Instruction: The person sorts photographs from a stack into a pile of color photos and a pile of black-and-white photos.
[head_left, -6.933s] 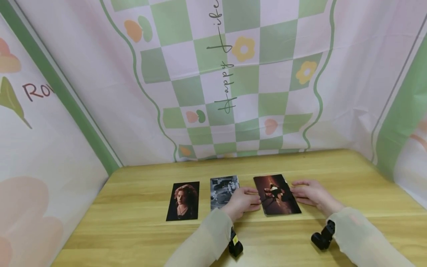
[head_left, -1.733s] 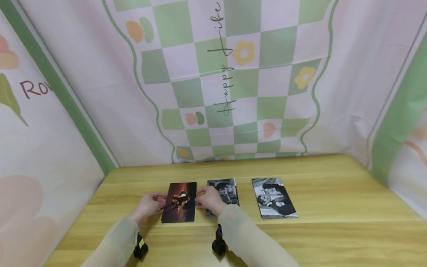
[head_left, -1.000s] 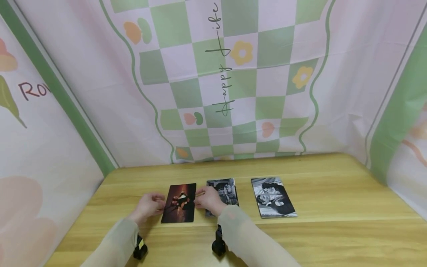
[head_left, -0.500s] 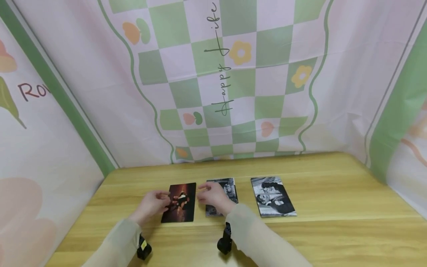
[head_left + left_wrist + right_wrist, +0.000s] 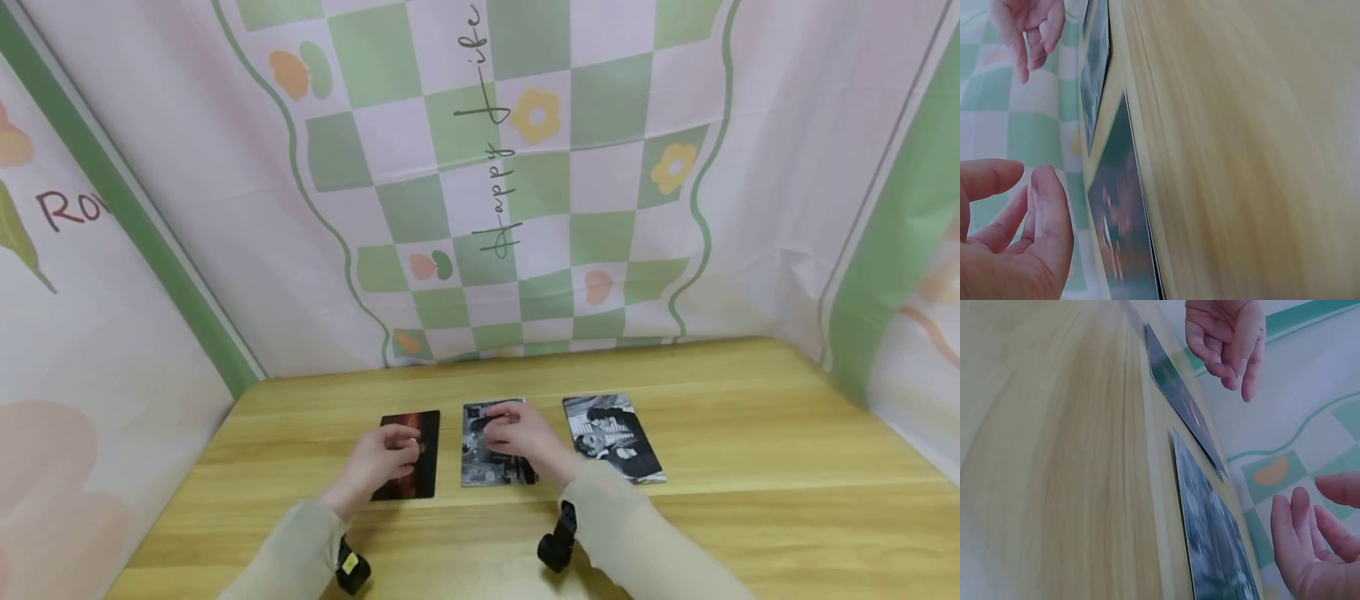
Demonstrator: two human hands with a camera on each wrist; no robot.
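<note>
Three photo cards or piles of them lie in a row on the wooden table. The left one, a dark reddish picture [image 5: 427,471], lies partly hidden under my left hand [image 5: 381,458], which hovers over it with loosely bent fingers and holds nothing. Over the middle black-and-white street picture [image 5: 480,471] is my right hand [image 5: 527,435], also holding nothing. To its right lies a black-and-white picture of two people [image 5: 615,437]. In the left wrist view, a gap separates my left fingers [image 5: 1054,212] from the reddish picture [image 5: 1124,219]. My right fingers [image 5: 1291,531] are apart from the street picture [image 5: 1213,537].
The wooden table [image 5: 750,433] runs back to a hanging cloth [image 5: 525,183] with green checks and flowers. Cloth walls also close in the left and right sides. A small black camera [image 5: 352,571] sits at my left wrist, another camera [image 5: 557,546] at my right.
The reddish picture has gone from the right spot to the left one, over the portrait; the two-person picture now shows at right. Lately both hands have let go of it and shifted right.
</note>
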